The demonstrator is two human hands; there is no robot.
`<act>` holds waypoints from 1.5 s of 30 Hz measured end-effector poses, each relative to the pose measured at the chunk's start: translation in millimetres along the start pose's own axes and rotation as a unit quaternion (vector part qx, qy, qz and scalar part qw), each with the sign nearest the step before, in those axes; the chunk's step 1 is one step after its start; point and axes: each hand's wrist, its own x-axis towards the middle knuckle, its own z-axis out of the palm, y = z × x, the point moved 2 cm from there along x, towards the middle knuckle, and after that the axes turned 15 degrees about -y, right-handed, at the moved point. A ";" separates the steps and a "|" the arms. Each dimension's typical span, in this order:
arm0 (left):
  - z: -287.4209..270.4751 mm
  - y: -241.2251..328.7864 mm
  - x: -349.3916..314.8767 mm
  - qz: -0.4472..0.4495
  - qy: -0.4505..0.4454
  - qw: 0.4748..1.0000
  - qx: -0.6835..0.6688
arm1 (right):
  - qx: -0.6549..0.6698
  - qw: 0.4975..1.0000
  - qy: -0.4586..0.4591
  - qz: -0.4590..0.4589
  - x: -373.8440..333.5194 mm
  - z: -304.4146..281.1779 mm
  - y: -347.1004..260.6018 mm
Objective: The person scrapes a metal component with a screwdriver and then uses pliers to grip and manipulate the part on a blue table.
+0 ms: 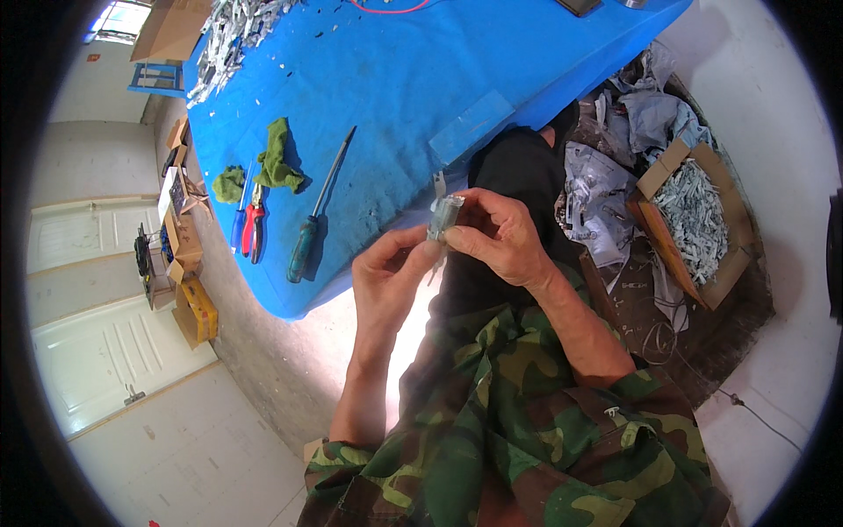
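Head view: the left hand (385, 274) and right hand (507, 239) pinch a small silvery piece (445, 213) — seemingly for steadiness — with the teal-handled screwdriver (304, 249) left of their grip.

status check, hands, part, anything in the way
Left hand and right hand both pinching small greyish part. Nothing seen blocking them. Teal-handled screwdriver lying apart on blue cloth.

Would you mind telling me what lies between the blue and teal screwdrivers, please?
In the head view, the red pliers lie between the blue screwdriver and the teal screwdriver, with a green rag near the pliers' tips.
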 end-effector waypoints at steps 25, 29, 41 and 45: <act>-65.1 0.8 4.4 0.008 0.148 0.989 0.010 | 0.169 0.984 0.050 0.021 1.4 -7.9 28.7; -99.5 16.0 18.3 0.075 0.133 0.987 -0.050 | 0.187 0.980 0.062 0.010 9.1 -8.2 33.7; 141.5 112.0 36.0 0.177 -0.161 0.922 0.303 | 0.092 0.991 0.050 -0.082 10.0 -8.3 34.0; 113.6 96.0 29.7 0.163 -0.103 0.936 0.294 | 0.135 0.987 0.078 -0.040 12.2 -15.9 42.6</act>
